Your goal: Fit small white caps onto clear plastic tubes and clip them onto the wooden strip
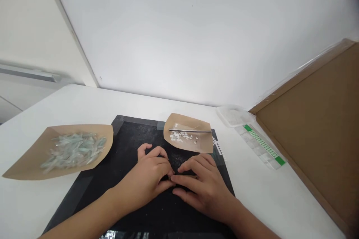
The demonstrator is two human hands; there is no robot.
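My left hand (153, 174) and my right hand (204, 186) meet over a black mat (157, 214). The thumb and fingers of my left hand are pinched together at a tiny thing between the hands, too small and covered to name. Its index finger is bent and raised. The fingers of my right hand are curled in against the same spot, close to touching the left fingertips. Beyond my right hand lies a brown paper tray (203, 145) with small white pieces (175, 135) in it. Metal tweezers (190, 131) rest across that tray.
At the left, another brown paper tray (26, 162) holds a heap of translucent greenish strips (78, 149). Small white pieces (218, 146) sit in rows by the mat's right edge. A clear plastic case (260, 145) with a green strip lies farther right, near a cardboard panel (314, 119).
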